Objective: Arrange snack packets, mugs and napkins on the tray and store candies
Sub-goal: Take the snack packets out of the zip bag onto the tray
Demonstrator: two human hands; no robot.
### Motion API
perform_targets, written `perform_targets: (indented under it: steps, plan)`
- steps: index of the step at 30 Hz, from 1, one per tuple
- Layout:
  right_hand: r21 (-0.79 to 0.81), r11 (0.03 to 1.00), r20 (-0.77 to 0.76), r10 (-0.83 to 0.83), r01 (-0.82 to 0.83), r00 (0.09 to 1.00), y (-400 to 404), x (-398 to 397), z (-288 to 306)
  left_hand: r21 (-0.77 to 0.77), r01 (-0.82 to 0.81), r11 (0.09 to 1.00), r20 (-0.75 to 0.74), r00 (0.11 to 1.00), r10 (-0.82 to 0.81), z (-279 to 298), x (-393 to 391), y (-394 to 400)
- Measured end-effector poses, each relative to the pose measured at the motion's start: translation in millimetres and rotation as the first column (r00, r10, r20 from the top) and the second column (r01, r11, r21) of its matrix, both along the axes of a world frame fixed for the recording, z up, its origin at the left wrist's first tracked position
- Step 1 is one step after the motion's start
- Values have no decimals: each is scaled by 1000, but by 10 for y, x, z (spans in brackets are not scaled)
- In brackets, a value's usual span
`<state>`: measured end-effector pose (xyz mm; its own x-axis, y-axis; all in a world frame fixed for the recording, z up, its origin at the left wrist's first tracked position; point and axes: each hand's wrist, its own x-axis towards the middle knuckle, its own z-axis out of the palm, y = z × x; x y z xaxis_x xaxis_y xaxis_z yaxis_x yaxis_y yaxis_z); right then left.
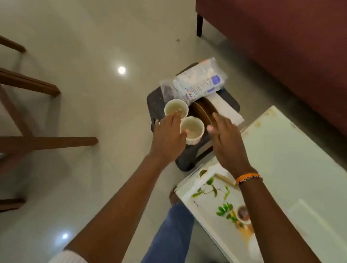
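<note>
Two white mugs stand on a small dark stool (156, 104): the far mug (174, 107) and the near mug (193, 129). My left hand (168, 135) reaches between them, with fingers on both rims. My right hand (225, 138) hovers open just right of the near mug, over a brown box (204, 111). Clear snack packets (196, 81) lie at the stool's far side, and white napkins (228, 110) lie beside the box. The leaf-printed tray (220, 203) rests on the white table (296, 160) under my right forearm.
A maroon sofa (301, 38) fills the upper right. Wooden chair legs (23, 140) stand at the left on the glossy tiled floor. My legs in blue jeans (167, 241) are below, next to the table edge.
</note>
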<state>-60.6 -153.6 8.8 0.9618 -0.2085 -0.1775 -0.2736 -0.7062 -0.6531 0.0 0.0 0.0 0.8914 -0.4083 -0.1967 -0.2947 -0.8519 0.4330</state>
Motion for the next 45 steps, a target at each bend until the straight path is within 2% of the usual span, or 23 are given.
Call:
perform_targets:
  steps: [2,6,8,10,13,15,19,21,22,24,26,31,33,35,37,39,41,43,45]
  plan:
    - [103,990,-7,-95,95,995,6,436,-187,-8,60,998,-11,998,-60,-254,455,-22]
    - [106,982,-105,-144,155,984,-3,1163,-550,-64,-110,992,-103,989,103,-723,1330,-162]
    - [86,984,-144,-144,157,979,-24,1378,-748,30,-151,988,-195,969,154,-967,1710,-190]
    - [68,983,-170,-156,170,973,-47,1521,-868,170,-89,981,-296,945,137,-1132,2015,-171]
    - [120,977,-215,-149,178,965,-62,1624,-985,226,-64,972,-375,915,147,-1307,2277,-133]
    - [164,968,-251,-146,190,957,-64,1657,-1013,230,-75,970,-376,913,159,-1368,2352,-120]
    - [252,928,-299,-196,275,934,-74,1722,-999,262,2,965,-298,951,80,-1383,2417,-168]
    - [311,900,-330,-197,304,923,-77,1738,-970,155,-59,986,-257,961,98,-1328,2441,-211]
    - [339,887,-340,-195,313,920,-77,1739,-951,25,-127,992,-258,958,129,-1295,2444,-228]
    - [358,884,-331,-181,300,926,-82,1729,-911,-292,-289,912,-334,924,186,-1158,2431,-272]
    - [346,894,-332,-169,287,928,-80,1711,-882,-457,-355,816,-360,912,195,-992,2418,-319]
    - [365,847,-336,-267,387,903,-123,1658,-804,-587,-186,788,-161,981,112,-514,2272,-456]
    - [357,805,-262,-402,475,877,-155,1579,-734,-614,-103,783,-80,994,69,-292,2126,-482]
    - [253,774,-180,-552,581,814,-195,1380,-709,-632,-94,770,-44,995,85,-116,1962,-488]
    - [221,690,-214,-655,689,725,-220,1075,-737,-649,-100,755,10,990,140,24,1788,-481]
    - [348,547,-350,-678,762,647,-180,763,-737,-662,-82,745,51,987,153,139,1566,-465]
    - [528,409,-419,-637,744,647,-95,536,-634,-649,-20,760,56,996,73,250,1263,-449]
    - [728,168,-457,-604,665,653,-27,351,-411,-605,63,793,47,998,-44,314,889,-417]
    - [828,-97,-505,-558,553,659,-34,147,-218,-506,198,839,111,980,-165,343,469,-375]
